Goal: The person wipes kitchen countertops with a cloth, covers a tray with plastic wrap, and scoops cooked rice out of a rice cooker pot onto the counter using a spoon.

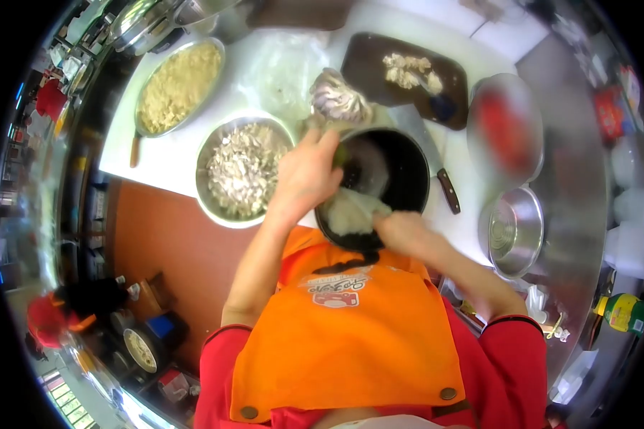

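A round black pot (401,164) stands in front of my apron, its inside dark and shiny. My left hand (309,171) is closed at the pot's left rim, the thumb reaching over its inner side. Something small and green shows beside those fingers, too blurred to name. On the near side of the pot, my right hand (402,232) is closed on a pale, limp cloth (354,213) that lies against the inside wall. Left of the pot is a metal bowl (202,179) full of chopped whitish-purple pieces. Just beyond the rim lies a pale purple-streaked bunch (340,99).
A knife (445,187) lies right of the pot. Beyond it is a dark cutting board (368,61) with chopped pale pieces. An oval tray (144,118) of yellowish food sits far left. On the right are a blurred bowl with red contents (506,132) and a metal bowl (516,232).
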Demonstrator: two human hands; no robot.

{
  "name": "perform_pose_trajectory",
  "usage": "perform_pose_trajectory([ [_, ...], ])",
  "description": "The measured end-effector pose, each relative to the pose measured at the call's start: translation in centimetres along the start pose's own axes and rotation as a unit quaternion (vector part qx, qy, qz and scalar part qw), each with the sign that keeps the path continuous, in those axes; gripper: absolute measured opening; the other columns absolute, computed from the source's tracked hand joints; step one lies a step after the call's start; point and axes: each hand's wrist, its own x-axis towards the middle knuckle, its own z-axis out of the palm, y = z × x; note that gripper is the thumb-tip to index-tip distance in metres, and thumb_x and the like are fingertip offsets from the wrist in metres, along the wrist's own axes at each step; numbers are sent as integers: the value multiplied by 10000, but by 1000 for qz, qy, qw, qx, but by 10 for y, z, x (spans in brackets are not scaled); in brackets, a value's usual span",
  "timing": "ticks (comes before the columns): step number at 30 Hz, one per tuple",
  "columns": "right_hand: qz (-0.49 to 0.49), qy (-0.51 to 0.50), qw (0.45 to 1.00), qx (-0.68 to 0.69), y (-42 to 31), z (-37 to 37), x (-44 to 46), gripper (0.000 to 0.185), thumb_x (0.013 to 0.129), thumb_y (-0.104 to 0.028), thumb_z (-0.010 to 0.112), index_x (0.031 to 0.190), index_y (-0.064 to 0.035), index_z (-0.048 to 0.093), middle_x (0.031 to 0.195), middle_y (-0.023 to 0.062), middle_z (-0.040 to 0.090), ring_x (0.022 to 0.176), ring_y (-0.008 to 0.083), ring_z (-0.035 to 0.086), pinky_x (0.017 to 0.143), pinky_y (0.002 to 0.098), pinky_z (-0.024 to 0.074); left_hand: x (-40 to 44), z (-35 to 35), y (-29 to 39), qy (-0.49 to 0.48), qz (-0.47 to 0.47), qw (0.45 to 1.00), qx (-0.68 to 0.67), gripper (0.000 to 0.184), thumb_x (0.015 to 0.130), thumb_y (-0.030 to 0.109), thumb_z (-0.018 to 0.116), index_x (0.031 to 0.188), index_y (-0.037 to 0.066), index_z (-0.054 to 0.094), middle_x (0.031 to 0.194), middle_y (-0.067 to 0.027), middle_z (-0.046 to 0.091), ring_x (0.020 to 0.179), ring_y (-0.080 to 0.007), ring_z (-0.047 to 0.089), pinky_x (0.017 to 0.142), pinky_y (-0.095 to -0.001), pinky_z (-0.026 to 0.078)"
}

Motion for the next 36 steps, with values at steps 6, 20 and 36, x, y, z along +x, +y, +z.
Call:
perform_pose_trajectory([
  [6,111,170,948,243,29,-15,-8,337,853,-104,469,1157,32,520,836,253,655,727,439,636,693,490,506,-6,2,-10,-12,-43,999,-27,410,685,82,646,1069,45,507,1029,-183,561,924,-406,570,772,-457,474],
  [20,-47,69,996,-22,18,-34,-3,353,796,-65,551,1150,-54,552,882,182,663,791,342,664,654,435,537,-10,10,-36,8,-30,995,-95,305,676,44,600,958,-2,492,909,-213,544,884,-419,537,785,-438,437],
  [36,-3,149,986,-79,48,-87,29,157,811,-138,550,826,-87,697,824,119,699,777,288,689,644,425,541,11,9,-6,-47,5,997,-66,367,670,33,617,1017,14,502,952,-196,540,919,-402,538,805,-424,442],
])
